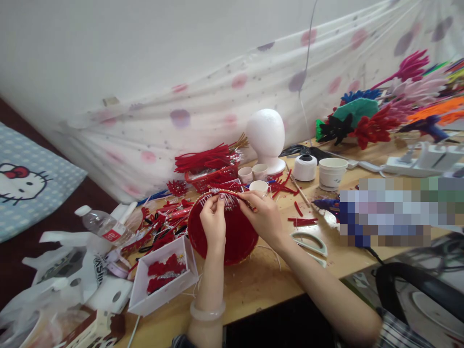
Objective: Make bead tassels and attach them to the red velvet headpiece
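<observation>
The band (232, 192), red-backed with pale beads hanging from it, is held up over the far side of the red bowl (241, 244). The left hand (213, 220) pinches it between thumb and fingertips; the right hand (264, 215) pinches it near its right end, with thumb and fingers close together. The bowl sits on the desk (253, 290), with a white box (165, 295) of red pieces just beside it on the left. Behind the band are a basket (213, 180) of red stems and several small cups (260, 170). To the right lie scissors (310, 244). Farther back stand a white foam head (267, 135), a jar (305, 169) and, far right, bright flowers (375, 125).
</observation>
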Motion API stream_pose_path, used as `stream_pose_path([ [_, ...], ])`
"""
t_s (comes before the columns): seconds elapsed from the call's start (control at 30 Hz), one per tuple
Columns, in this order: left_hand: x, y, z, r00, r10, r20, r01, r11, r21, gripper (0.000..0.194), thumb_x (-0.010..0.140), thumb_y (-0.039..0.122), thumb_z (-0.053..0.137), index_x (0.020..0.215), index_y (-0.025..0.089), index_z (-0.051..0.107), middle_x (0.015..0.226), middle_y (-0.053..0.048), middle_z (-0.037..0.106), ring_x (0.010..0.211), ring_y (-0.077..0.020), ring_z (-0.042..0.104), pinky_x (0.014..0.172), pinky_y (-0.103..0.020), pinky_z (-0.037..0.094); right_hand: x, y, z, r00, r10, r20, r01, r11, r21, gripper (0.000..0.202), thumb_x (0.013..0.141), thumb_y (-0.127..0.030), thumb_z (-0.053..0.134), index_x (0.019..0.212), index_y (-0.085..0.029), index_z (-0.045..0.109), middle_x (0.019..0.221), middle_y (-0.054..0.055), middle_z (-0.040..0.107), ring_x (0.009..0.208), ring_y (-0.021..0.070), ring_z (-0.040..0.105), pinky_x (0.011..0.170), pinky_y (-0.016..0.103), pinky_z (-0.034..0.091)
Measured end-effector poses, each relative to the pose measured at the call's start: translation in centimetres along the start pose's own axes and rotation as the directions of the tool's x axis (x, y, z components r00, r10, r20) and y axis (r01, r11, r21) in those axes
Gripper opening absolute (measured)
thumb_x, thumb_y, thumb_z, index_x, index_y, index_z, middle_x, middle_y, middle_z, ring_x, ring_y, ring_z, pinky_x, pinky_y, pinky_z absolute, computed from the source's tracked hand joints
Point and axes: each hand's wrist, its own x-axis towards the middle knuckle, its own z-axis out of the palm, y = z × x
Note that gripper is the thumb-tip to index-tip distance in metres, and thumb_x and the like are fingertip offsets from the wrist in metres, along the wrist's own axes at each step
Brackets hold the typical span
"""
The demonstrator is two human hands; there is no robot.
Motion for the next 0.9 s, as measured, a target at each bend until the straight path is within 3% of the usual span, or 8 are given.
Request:
stream_pose_path([
  [0.5, 0.38, -0.26, 0.52, 0.994, -0.108, 0.030, 0.111, 0.984, -0.139, 0.011, 0.092, 0.024, 0.067, 0.096, 0.013, 0.066, 0.088, -0.001, 0.069, 0.076, -0.0146, 0.067, 0.074, -0.034, 0.057, 0.05, -0.03, -0.04, 1.000, 0.016, -0.001, -0.016, 1.000, 0.021, 0.018, 0.093, -0.016, 0.058, 0.097, -0.021, 0.074, 0.090, 0.008, 0.077, 0.084, 0.0219, 0.073, 0.077, 0.034, 0.057],
  [0.9, 0.61, -0.52, 0.36, 0.996, -0.088, 0.004, 0.088, 0.989, -0.115, 0.013, 0.091, 0.025, 0.069, 0.096, 0.013, 0.067, 0.096, -0.003, 0.070, 0.089, -0.0180, 0.068, 0.084, -0.039, 0.057, 0.00, -0.05, -0.07, 0.999, 0.049, -0.006, -0.048, 0.999, 0.024, 0.016, 0.092, -0.016, 0.058, 0.093, -0.022, 0.073, 0.085, 0.006, 0.075, 0.079, 0.0208, 0.071, 0.074, 0.033, 0.056],
])
